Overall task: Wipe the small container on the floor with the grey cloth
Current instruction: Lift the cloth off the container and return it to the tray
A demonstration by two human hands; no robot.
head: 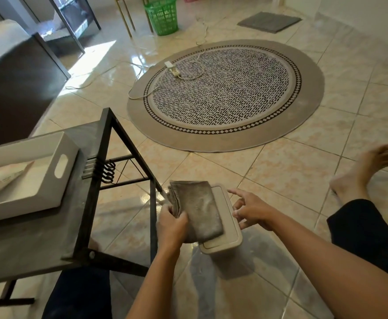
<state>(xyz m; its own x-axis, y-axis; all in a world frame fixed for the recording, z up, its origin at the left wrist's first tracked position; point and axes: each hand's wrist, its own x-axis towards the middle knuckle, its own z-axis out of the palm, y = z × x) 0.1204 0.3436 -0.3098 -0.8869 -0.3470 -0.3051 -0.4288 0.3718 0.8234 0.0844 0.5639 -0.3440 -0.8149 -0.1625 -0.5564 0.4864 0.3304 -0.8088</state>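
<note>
Grey cloth (196, 209), gripped by the left hand (172, 226), lies across the beige container (225, 236) on the floor at 6 o'clock, right hand (249, 209) open steadying it; wiping looks underway, unfinished.

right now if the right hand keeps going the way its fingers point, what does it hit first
Probably the folded grey cloth lying on the beige lidded container; the right hand points left across that lid, though its height is unclear.

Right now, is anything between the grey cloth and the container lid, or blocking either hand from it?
Nothing visible. The grey cloth, gripped by the left hand, already lies on the lid of the small container. The right hand is open at the container's right edge. The black table leg stands just left, clear of the lid.
</note>
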